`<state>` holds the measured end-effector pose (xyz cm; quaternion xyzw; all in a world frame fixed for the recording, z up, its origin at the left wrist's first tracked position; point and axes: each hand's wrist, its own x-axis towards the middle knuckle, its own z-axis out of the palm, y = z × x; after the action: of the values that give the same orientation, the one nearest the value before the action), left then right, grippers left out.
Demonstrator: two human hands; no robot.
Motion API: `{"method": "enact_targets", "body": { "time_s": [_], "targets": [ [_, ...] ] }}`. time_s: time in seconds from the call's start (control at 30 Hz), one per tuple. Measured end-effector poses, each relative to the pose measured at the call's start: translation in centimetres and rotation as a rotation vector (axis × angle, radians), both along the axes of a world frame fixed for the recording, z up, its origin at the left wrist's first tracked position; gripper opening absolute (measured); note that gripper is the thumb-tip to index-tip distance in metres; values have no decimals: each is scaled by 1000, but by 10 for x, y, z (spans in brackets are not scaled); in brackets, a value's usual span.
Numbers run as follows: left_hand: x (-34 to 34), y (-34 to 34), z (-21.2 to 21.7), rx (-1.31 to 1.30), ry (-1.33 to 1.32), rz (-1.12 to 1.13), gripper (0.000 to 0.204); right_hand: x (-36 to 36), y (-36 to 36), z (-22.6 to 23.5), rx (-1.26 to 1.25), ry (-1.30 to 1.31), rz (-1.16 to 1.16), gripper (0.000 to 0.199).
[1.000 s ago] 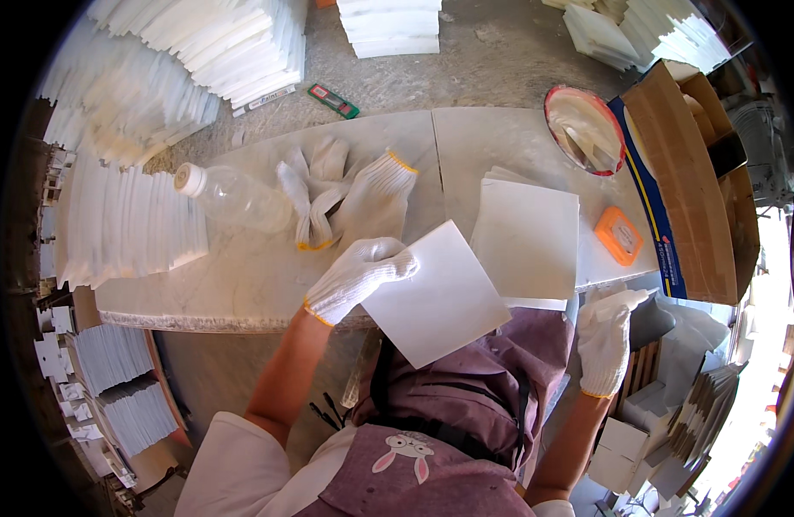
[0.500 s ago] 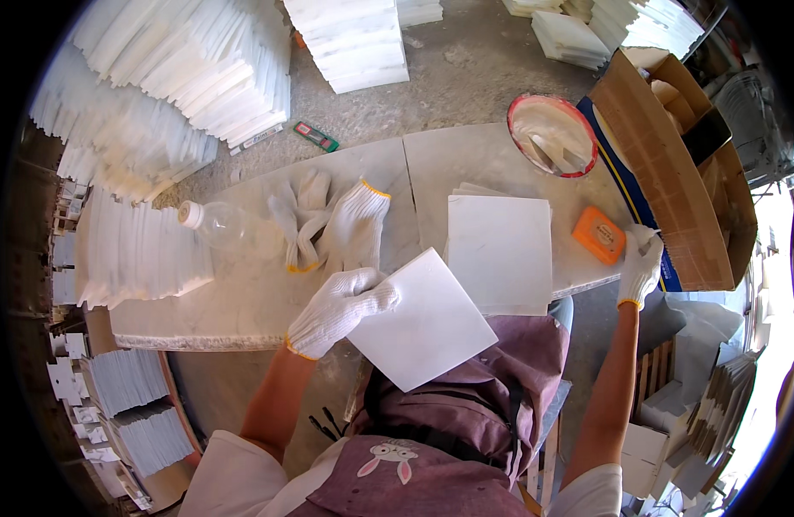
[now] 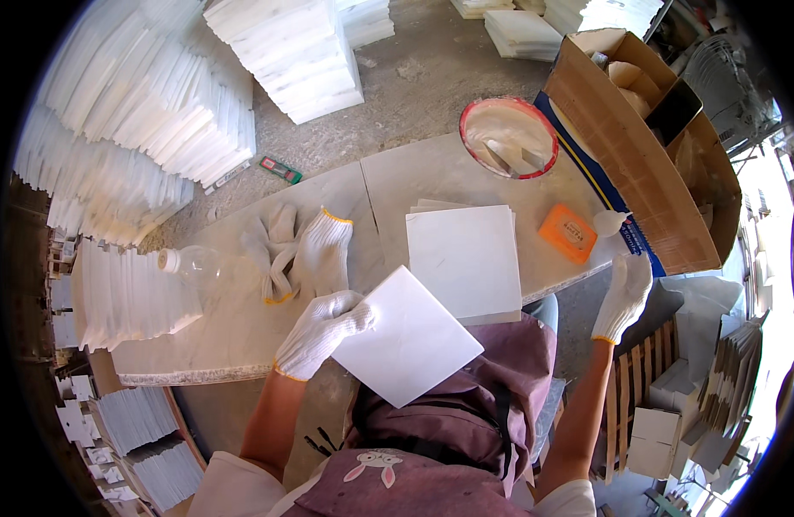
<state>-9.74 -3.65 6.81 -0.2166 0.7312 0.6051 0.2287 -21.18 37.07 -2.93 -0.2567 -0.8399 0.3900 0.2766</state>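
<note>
In my white-gloved left hand [image 3: 322, 334] is a white square tile [image 3: 407, 338], pinched at its left corner and tilted above my lap. Just past it, a small stack of similar white tiles [image 3: 463, 261] lies on the stone table [image 3: 388, 185]. My right hand [image 3: 624, 297], also gloved, is off the table's right edge, its fingers stretched out and nothing visible in them. Nearest to it is a small white rounded thing with a pointed tip [image 3: 610, 223], beside an orange box [image 3: 568, 233]. What the white thing is, I cannot tell.
A red-rimmed basin [image 3: 509, 138] holds pale material and a flat blade. Right of it stands a cardboard box [image 3: 634, 146]. Spare gloves [image 3: 322, 254] and a clear bottle [image 3: 195, 265] lie to the left, near tall stacks of white slabs [image 3: 147, 95]. A green-and-red tool [image 3: 281, 169] lies beyond.
My right hand has drawn back toward me, away from the small white thing, which now shows by the orange box. My left hand still holds the tile. The whole view has shifted.
</note>
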Motion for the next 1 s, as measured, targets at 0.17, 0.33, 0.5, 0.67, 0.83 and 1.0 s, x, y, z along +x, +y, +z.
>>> {"method": "enact_targets", "body": {
  "time_s": [0.17,0.33,0.5,0.67,0.83,1.0],
  "targets": [
    [-3,1,-8,87,2,2,27,0,-65,41,-112,138,363,44],
    [-3,5,-11,119,-22,29,30,-57,-117,55,214,67,709,37],
    [11,-8,-45,195,11,25,28,-94,-142,46,427,-58,749,32],
    [4,-31,-46,145,33,13,29,-101,-137,44,387,-49,703,25],
    [-5,-67,-44,80,96,32,25,-93,-132,63,87,-68,652,23],
    [-2,-68,-41,67,115,-16,24,-100,-131,56,-11,-167,667,25]
  ]
}}
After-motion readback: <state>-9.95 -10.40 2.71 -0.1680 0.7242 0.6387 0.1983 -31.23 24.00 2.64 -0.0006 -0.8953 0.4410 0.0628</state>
